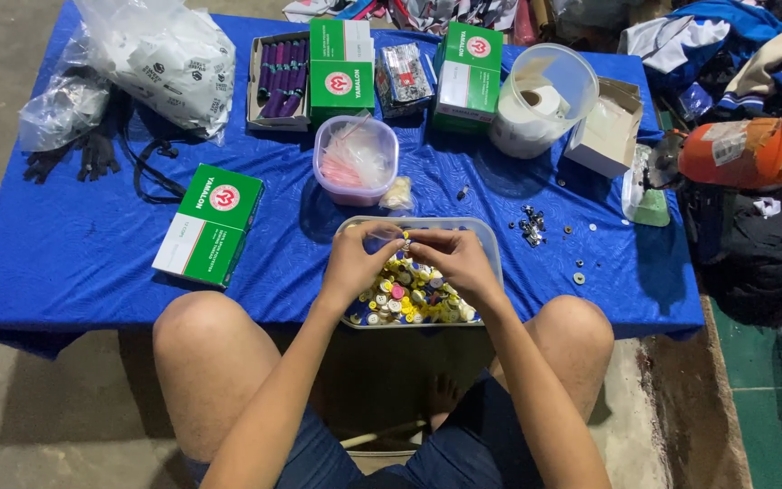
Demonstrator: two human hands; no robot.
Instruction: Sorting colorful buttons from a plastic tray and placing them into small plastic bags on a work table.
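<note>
Both hands, left hand point(352, 263) and right hand point(457, 258), pinch a small part point(405, 243) between fingertips above the clear tub point(491, 237) of colourful pieces on the blue counter point(74, 244); fitting seems underway, wanting fine alignment.

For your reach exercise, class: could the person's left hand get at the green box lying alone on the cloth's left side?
Probably yes. The green box lies flat on the blue cloth with nothing between it and the left hand, though that hand is pinching a small part over the tray.
</note>
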